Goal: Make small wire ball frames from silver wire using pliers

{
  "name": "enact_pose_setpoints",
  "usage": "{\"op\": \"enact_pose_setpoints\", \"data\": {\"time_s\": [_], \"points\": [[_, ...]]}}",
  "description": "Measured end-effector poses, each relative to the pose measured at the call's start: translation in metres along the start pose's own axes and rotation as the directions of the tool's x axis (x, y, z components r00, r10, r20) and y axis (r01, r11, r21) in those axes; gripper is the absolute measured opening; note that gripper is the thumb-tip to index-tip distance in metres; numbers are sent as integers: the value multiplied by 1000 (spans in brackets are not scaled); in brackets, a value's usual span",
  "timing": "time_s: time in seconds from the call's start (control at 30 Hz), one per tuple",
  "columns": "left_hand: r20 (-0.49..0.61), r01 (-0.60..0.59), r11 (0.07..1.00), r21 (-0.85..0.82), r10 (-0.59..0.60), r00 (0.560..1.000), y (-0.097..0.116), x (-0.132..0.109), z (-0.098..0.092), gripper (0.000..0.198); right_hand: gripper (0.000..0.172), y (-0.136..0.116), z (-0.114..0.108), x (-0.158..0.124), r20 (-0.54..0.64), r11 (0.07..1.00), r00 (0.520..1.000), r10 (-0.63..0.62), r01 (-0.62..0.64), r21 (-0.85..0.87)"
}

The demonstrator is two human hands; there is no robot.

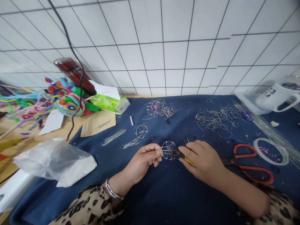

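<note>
White tiles point(150, 29) rise behind the table's point(62, 129) far edge; blue cloth point(164, 200) covers most of its top. Toward the near edge, the left hand point(147, 156) pinches a beaded wire ball point(169, 145) at its side, seemingly to steady it, while the right hand point(201, 157) is wrapped round pliers point(175, 153), their nose across the ball. Scissors point(233, 161) and a bead dish point(256, 147) lie toward the right edge, probably for easy reach.

Bkgd: wht tile wall point(145, 18). L side: red thermos point(71, 70), multicolor toy point(69, 107) in front, blk cable point(63, 25) hanging past both, grn pkt point(103, 102) adj. Far R: wht mug point(278, 97) w/ nos.
</note>
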State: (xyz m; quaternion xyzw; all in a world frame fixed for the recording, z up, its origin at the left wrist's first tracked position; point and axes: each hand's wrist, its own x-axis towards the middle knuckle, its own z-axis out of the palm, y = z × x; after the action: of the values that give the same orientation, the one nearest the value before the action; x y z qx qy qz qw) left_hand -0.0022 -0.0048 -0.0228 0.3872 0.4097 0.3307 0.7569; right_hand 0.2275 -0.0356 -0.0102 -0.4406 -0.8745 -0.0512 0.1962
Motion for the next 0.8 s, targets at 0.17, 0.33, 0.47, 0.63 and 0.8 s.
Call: {"op": "enact_pose_setpoints", "data": {"time_s": [0.17, 0.33, 0.47, 0.63, 0.8], "points": [[50, 35, 996, -83, -31, 998, -1, 0, 0, 10, 28, 1, 2, -2, -16, 997, 998, -60, 59, -59], [65, 60, 991, -119, -52, 996, -1, -1, 1, 9, 28, 0, 5, -2, -36, 996, 997, -72, 70, -55], [84, 75, 987, -141, -64, 994, -3, -1, 1, 7, 28, 0, 9, -2, -65, 997, 995, -71, 68, -41], [123, 90, 980, -180, -68, 990, -5, -1, 0, 5, 29, -1, 12, -3, -47, 998, 997, -64, 63, -32], [133, 90, 979, -183, -66, 989, -5, -2, 0, 4, 29, 0, 14, -4, -24, 997, 997, -72, 72, -21]]}}
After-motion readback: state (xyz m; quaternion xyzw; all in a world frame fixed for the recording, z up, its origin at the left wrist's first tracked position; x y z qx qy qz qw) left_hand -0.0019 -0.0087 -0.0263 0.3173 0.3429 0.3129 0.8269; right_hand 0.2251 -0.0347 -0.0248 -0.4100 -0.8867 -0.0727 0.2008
